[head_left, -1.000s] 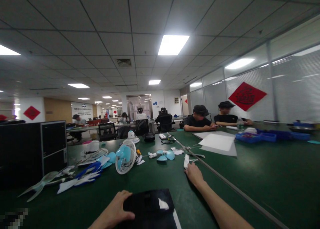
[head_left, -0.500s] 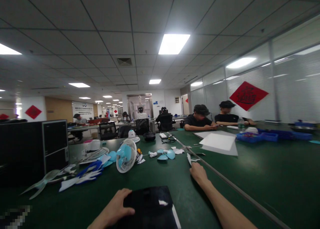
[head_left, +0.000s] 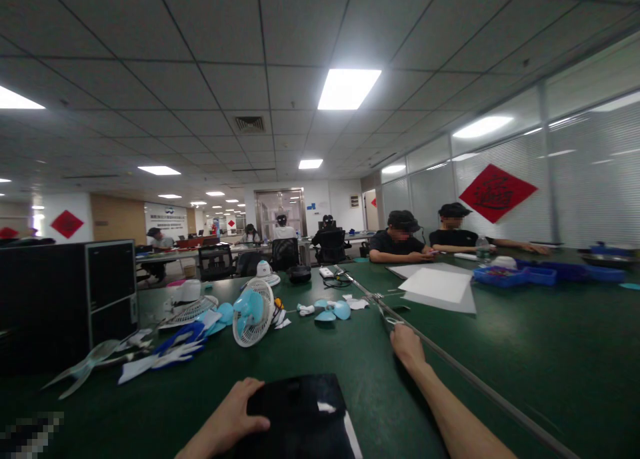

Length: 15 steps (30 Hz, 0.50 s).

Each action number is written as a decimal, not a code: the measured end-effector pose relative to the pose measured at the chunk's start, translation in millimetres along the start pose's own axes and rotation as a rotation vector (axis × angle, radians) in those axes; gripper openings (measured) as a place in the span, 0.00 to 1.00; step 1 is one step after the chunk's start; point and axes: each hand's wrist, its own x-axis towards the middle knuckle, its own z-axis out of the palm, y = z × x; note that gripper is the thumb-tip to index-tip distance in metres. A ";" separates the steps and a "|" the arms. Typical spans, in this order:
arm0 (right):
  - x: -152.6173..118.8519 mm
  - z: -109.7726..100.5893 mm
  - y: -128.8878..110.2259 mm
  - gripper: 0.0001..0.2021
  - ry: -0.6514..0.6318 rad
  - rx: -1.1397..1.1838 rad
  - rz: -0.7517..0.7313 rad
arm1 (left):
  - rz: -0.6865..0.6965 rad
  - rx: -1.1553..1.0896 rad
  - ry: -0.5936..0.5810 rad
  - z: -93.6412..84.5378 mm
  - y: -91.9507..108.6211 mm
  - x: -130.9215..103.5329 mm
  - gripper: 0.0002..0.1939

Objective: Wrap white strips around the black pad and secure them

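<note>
My left hand (head_left: 231, 412) grips the left edge of a black, glossy, flat case (head_left: 300, 419), which lies at the near edge of the view with a white patch on its top. Its thumb lies over the top, and the fingers curl at the far left corner. My right hand (head_left: 407, 344) is closed over the table, left of a long metal strip (head_left: 450, 365). A small pale loop-shaped thing (head_left: 393, 321) shows just past its fingers; I cannot make out what it is or what the fist holds.
On the green table (head_left: 320, 352) stand a white fan with blue blades (head_left: 253, 312), loose blue blades (head_left: 334, 310), blue-and-white gloves (head_left: 175, 352) and a black computer tower (head_left: 110, 292). Farther right are white sheets (head_left: 435, 287) and blue trays (head_left: 500, 275). Two people sit across the table.
My right hand has shifted slightly right, and the white piece standing up beyond its fingers no longer shows. My left hand and the black case have stayed put. One seated person's arm has stretched out rightward.
</note>
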 end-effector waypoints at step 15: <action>-56.2 -64.2 -60.7 0.18 0.016 0.856 -0.400 | 0.027 -0.072 0.223 0.4 -21.5 17.2 0.36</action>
